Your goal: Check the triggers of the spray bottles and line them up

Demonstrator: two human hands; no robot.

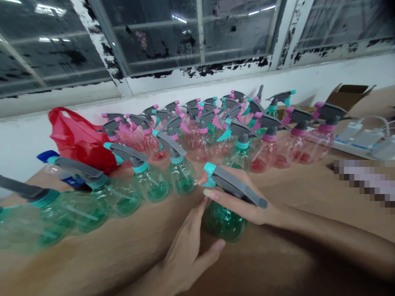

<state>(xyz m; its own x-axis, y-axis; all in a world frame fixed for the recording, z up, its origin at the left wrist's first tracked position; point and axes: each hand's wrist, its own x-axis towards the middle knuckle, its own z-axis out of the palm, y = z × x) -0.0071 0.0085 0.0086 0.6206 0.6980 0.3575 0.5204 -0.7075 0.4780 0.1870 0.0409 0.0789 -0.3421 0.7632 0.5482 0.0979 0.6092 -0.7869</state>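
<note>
A green spray bottle [222, 224] with a grey and teal trigger head [230, 185] stands on the brown table [296, 193] in front of me. My right hand [243, 201] is wrapped round the bottle's neck and trigger head. My left hand [185, 255] cups the bottle's lower body from the left, thumb against its base.
Several green spray bottles [182, 174] and pink ones [296, 139] stand in rows behind, toward the white wall. A red plastic bag [77, 137] lies at the back left. A cardboard box [348, 94] and a white power strip [364, 142] sit at the right.
</note>
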